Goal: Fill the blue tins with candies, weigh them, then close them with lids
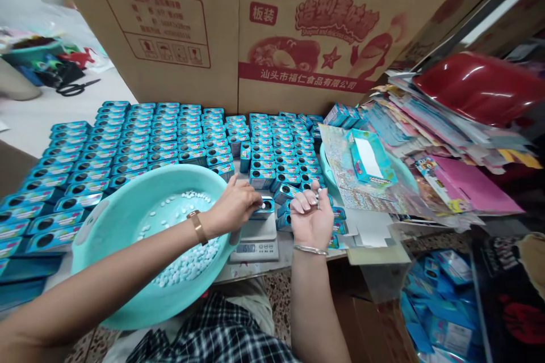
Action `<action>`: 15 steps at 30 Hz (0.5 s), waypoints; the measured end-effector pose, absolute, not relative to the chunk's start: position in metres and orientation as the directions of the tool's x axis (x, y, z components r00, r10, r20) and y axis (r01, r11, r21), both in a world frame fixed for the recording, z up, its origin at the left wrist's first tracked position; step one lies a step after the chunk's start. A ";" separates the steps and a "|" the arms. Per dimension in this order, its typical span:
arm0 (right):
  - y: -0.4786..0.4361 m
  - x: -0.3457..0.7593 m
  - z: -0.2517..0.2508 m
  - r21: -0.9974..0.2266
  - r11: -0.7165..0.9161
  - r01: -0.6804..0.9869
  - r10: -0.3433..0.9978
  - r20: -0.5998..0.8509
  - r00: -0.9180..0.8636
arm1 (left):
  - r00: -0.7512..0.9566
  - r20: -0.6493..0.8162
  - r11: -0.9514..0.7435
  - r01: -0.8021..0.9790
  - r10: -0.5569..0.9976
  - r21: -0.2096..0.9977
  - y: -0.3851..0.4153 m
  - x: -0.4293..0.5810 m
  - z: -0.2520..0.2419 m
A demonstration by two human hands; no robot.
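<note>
My left hand (238, 199) reaches across the green basin (102, 289) and pinches a small white candy at the opening of a blue box (267, 214). That box lies on the white digital scale (255, 247), whose lit display is too blurred to read surely. My right hand (312, 215) is turned palm up beside the scale, its fingers curled around a few white candies (319, 191). Loose white candies (183, 269) lie in the basin, most in a heap near its front.
Rows of blue boxes (164, 139) cover the table behind the basin. A large cardboard carton (221, 17) stands at the back. At the right are stacked sheets (395, 116), a red bowl (477, 85) and a container of blue packs (453, 300); scissors (76, 88) lie far left.
</note>
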State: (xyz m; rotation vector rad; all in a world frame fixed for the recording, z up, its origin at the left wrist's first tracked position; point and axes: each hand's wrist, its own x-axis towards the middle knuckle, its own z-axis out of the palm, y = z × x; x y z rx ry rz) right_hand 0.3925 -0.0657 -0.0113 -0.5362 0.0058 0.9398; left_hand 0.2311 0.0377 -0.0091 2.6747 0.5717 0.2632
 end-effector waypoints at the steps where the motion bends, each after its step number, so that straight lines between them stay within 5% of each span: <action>1: -0.066 0.392 -0.011 -0.428 0.468 -0.773 0.767 -0.237 0.596 | 0.901 0.096 -0.834 0.346 0.423 0.429 0.036 0.235 -0.009; 6: -0.070 0.398 -0.011 -0.412 0.489 -0.769 0.753 -0.245 0.611 | 0.859 0.135 -0.771 0.361 0.494 0.525 0.039 0.246 -0.009; 9: -0.071 0.401 -0.009 -0.424 0.492 -0.760 0.756 -0.226 0.615 | 0.861 0.145 -0.795 0.370 0.488 0.480 0.040 0.252 -0.012; 13: -0.078 0.393 -0.003 -0.380 0.435 -0.816 0.781 -0.291 0.552 | 0.943 -0.079 -0.906 0.331 0.322 0.263 0.025 0.262 -0.011; 15: -0.081 0.395 -0.006 -0.321 0.423 -0.848 0.757 -0.389 0.525 | 0.932 -0.187 -0.897 0.352 0.310 0.266 0.027 0.264 0.001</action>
